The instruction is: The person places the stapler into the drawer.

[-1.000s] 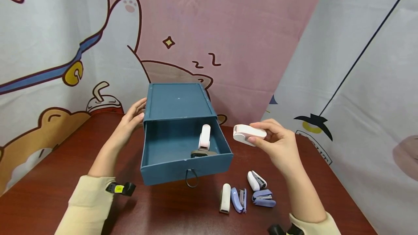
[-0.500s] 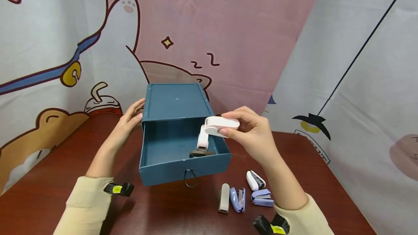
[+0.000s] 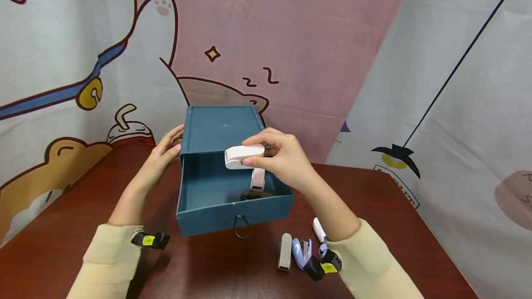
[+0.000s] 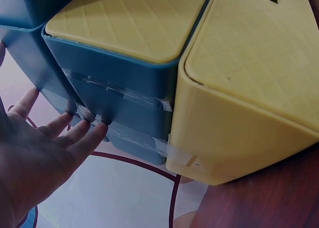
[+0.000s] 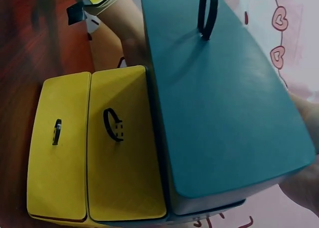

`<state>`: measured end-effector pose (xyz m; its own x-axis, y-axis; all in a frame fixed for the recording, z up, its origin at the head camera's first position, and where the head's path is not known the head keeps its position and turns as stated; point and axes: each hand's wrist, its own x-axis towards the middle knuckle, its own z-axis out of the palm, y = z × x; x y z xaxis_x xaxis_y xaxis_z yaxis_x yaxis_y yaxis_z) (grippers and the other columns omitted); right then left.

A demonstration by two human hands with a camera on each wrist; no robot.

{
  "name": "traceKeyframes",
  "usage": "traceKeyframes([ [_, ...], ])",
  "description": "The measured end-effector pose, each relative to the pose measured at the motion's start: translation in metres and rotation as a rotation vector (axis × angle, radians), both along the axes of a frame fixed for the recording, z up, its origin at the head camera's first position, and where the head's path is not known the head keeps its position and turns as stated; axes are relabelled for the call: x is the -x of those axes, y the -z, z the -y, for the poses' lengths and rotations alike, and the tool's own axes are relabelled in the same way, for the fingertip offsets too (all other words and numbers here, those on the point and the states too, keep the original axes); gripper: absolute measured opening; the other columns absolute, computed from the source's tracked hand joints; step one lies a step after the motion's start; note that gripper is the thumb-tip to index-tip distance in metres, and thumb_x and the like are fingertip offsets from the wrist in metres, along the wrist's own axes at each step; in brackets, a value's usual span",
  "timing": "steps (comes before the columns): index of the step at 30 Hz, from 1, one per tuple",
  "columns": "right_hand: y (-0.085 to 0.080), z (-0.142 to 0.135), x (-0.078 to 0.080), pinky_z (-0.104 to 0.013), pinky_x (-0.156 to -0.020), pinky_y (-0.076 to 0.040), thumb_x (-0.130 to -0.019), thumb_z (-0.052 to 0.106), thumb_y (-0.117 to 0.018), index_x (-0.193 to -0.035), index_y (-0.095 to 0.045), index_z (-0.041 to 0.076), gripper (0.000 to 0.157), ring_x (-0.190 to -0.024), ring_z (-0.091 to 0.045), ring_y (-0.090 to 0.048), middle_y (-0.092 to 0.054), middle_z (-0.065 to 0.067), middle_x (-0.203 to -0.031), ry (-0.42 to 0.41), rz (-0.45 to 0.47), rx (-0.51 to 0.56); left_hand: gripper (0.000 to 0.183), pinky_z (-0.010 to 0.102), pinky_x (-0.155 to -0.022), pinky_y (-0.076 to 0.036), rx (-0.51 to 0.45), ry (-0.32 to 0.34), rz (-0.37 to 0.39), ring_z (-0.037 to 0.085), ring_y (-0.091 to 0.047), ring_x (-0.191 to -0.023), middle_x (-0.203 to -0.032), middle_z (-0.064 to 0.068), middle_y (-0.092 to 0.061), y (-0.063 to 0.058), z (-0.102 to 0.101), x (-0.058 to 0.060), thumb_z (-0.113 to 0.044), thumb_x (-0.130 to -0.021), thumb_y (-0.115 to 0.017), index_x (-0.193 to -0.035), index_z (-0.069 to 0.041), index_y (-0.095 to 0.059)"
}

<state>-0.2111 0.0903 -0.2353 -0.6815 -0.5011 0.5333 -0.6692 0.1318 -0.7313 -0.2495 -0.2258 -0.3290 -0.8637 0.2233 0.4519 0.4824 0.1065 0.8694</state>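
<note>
**Right hand (image 3: 282,157) pinches a white stapler (image 3: 240,156) above the open drawer (image 3: 232,218)**

The left hand (image 3: 163,155) has its fingers spread against the side of the blue casing (image 3: 221,127), seemingly steadying it. The right hand grips the white stapler between thumb and fingers. Inside the drawer, toward the front right, a pale-pink stapler (image 3: 258,180) lies just behind a darker item (image 3: 254,195). On the bench (image 3: 220,271), a beige stapler (image 3: 285,251) lies beside a blue-violet stapler (image 3: 299,254); the right sleeve (image 3: 370,257) lies near a partly hidden white item (image 3: 318,230). The step in hand looks like stowing the white stapler; the next move likely calls for lowering it clear of the others, then loosening the pinch.
</note>
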Motion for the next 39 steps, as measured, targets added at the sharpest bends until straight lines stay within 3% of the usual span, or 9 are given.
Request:
traceKeyframes([
  [13,0.008,0.015,0.012,-0.033,-0.071,-0.053,-0.076,0.007,-0.08,-0.104,-0.073,0.006,0.029,-0.083,-0.02,-0.062,-0.062,-0.003,-0.103,-0.058,0.103,-0.14,0.053,0.035,-0.097,-0.036,0.008,-0.006,-0.002,0.027,-0.031,-0.133,-0.154,0.013,-0.023,-0.001,0.0,0.0,-0.023,-0.103,-0.039,-0.154,-0.017,-0.022],
  [18,0.008,0.015,0.011,-0.031,-0.071,-0.053,-0.077,0.011,-0.08,-0.106,-0.073,0.007,0.031,-0.083,-0.017,-0.063,-0.062,-0.004,-0.1,-0.066,0.098,-0.223,0.054,0.03,-0.096,-0.037,0.008,-0.004,-0.01,0.028,-0.031,-0.133,-0.154,0.014,-0.023,-0.001,0.0,0.001,-0.022,-0.103,-0.038,-0.154,-0.016,-0.021],
  [21,0.009,0.013,0.01,-0.029,-0.074,-0.053,-0.078,0.012,-0.08,-0.107,-0.072,0.006,0.03,-0.085,-0.014,-0.063,-0.062,-0.006,-0.099,-0.07,0.081,-0.249,0.054,0.033,-0.097,-0.036,0.009,-0.001,-0.009,0.027,-0.031,-0.133,-0.154,0.014,-0.022,0.0,0.0,0.0,-0.022,-0.103,-0.038,-0.154,-0.016,-0.021],
  [30,0.011,0.009,0.008,-0.03,-0.082,-0.05,-0.083,0.013,-0.076,-0.108,-0.072,0.007,0.026,-0.094,-0.014,-0.061,-0.065,-0.007,-0.105,-0.061,0.029,-0.195,0.054,0.039,-0.098,-0.035,0.014,-0.008,0.0,0.028,-0.031,-0.133,-0.154,0.013,-0.022,0.001,-0.001,0.0,-0.023,-0.103,-0.038,-0.154,-0.016,-0.02],
  [35,0.005,0.002,-0.001,-0.03,-0.083,-0.05,-0.086,0.015,-0.074,-0.11,-0.071,0.01,0.026,-0.096,-0.012,-0.06,-0.065,0.0,-0.107,-0.048,-0.021,-0.187,0.054,0.041,-0.099,-0.034,0.016,-0.009,0.003,0.029,-0.03,-0.134,-0.154,0.012,-0.022,0.001,-0.001,0.0,-0.023,-0.103,-0.038,-0.154,-0.016,-0.021],
  [39,0.002,-0.003,-0.01,-0.031,-0.083,-0.05,-0.086,0.014,-0.073,-0.112,-0.069,0.007,0.028,-0.096,-0.013,-0.059,-0.064,-0.004,-0.107,-0.031,-0.076,-0.151,0.054,0.04,-0.099,-0.035,0.013,-0.008,-0.006,0.03,-0.03,-0.133,-0.154,0.013,-0.023,0.002,0.0,0.001,-0.023,-0.103,-0.038,-0.154,-0.016,-0.021],
])
